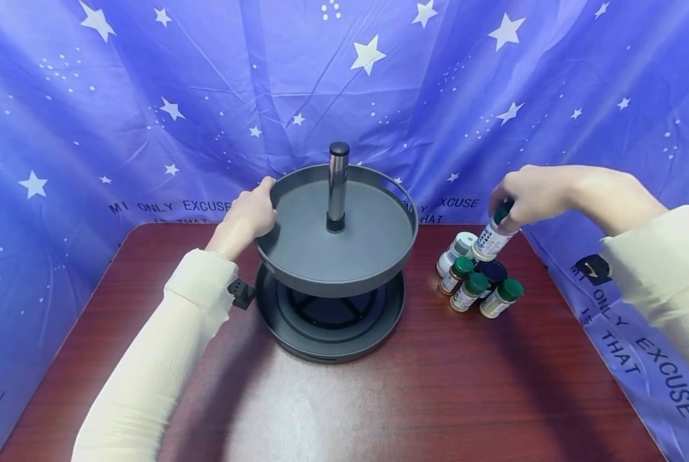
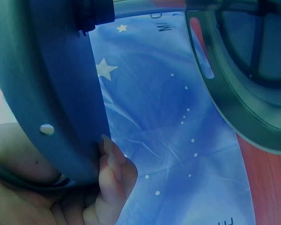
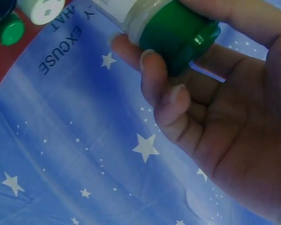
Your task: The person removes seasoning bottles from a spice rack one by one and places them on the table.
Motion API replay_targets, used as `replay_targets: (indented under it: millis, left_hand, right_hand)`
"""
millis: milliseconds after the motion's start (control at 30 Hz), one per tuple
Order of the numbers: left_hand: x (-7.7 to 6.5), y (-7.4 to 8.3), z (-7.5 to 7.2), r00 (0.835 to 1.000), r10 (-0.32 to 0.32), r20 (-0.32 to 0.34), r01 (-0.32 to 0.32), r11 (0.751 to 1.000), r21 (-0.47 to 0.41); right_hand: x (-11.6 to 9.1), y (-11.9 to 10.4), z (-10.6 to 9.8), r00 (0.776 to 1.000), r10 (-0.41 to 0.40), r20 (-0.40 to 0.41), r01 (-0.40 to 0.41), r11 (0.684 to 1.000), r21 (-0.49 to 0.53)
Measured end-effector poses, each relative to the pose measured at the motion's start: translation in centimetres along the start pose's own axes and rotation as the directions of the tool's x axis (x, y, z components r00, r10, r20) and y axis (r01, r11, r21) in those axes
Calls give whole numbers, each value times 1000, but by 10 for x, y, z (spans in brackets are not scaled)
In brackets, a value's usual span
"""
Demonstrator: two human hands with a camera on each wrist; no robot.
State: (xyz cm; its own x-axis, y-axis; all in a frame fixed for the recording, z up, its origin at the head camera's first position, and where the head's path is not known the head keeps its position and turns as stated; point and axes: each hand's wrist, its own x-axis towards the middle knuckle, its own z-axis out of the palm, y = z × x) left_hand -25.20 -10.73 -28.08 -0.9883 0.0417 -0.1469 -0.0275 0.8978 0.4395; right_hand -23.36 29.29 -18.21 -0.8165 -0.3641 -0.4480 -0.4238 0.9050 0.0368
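Note:
My left hand [image 1: 248, 210] grips the left rim of a round grey tray [image 1: 321, 256], fingers through its handle slot in the left wrist view. A steel post [image 1: 337, 186] with a black cap stands up from its middle. The tray is tilted above a second round grey tray [image 1: 327, 350] on the table; the left wrist view shows a gap between them. At the right, my right hand [image 1: 529, 192] holds a spice jar [image 1: 490, 242] by its green cap [image 3: 178, 35], tilted above a cluster of other jars. Its thumb tip is out of the right wrist view.
Several green-capped spice jars [image 1: 465, 295], a jar with a dark lid [image 1: 492, 273] and a white-lidded jar [image 1: 454, 253] stand close together on the reddish-brown table [image 1: 465, 385]. A blue star-patterned curtain [image 1: 217, 96] hangs behind and along the sides.

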Motion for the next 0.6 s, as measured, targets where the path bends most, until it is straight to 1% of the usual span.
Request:
replay_targets:
  millis: [133, 267, 533, 600]
  left_hand:
    - [0, -1, 0, 1000, 3, -4, -3, 1000, -2]
    - [-1, -1, 0, 1000, 5, -7, -5, 1000, 1]
    - [-1, 1, 0, 1000, 11, -4, -11, 1000, 8]
    - [-1, 1, 0, 1000, 10, -4, -10, 1000, 10]
  right_hand:
    - [2, 2, 4, 997, 7, 80, -11, 999, 50]
    - [5, 4, 9, 986, 18, 163, -35, 994, 105]
    - [11, 4, 26, 979, 42, 202, -58, 996, 73]
    - [12, 4, 30, 975, 48, 215, -67, 995, 79]
